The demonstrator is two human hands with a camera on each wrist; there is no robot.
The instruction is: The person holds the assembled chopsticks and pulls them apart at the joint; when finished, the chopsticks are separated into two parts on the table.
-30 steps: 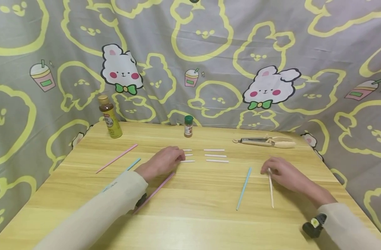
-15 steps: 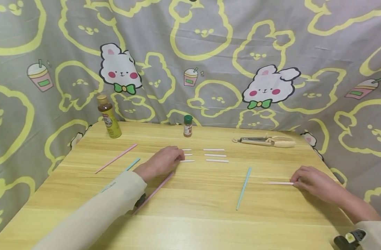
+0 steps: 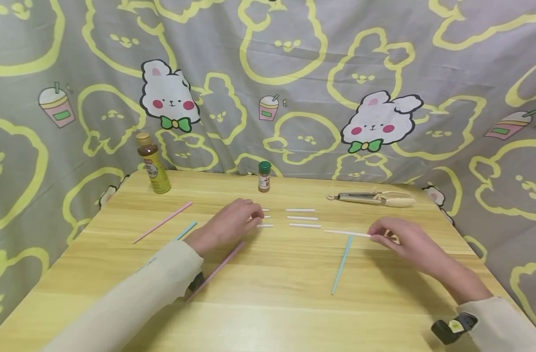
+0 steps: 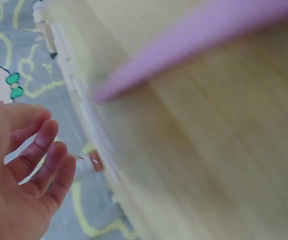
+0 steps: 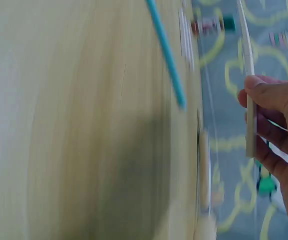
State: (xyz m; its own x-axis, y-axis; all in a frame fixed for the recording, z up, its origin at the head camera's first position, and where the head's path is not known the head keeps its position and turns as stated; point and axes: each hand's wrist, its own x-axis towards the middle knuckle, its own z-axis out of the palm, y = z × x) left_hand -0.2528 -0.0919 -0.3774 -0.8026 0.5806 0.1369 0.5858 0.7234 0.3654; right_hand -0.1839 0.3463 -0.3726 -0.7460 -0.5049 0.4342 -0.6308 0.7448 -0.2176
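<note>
My right hand (image 3: 404, 242) pinches a white chopstick (image 5: 248, 55) between thumb and fingers near its thicker end. In the head view its thin end points left, past the top of a light blue stick (image 3: 342, 264). At the centre, my left hand (image 3: 234, 217) hovers over or touches the left ends of several short white sticks (image 3: 265, 226); which, I cannot tell. Its fingers are loosely bent in the left wrist view, with nothing held. Three more white sticks (image 3: 302, 218) lie in a row to the right. A pink stick (image 3: 219, 266) lies below my left hand.
At the left are another pink stick (image 3: 162, 223) and a blue stick (image 3: 187, 231), partly behind my sleeve. A yellow-labelled bottle (image 3: 155, 166), a green-capped spice jar (image 3: 264, 177) and tongs (image 3: 371, 198) stand or lie along the table's back, before a patterned curtain (image 3: 303, 58).
My right hand turned the chopstick from pointing toward me to pointing left, swinging right, then back left and farther forward. The left hand shifted slightly and its fingers spread a little.
</note>
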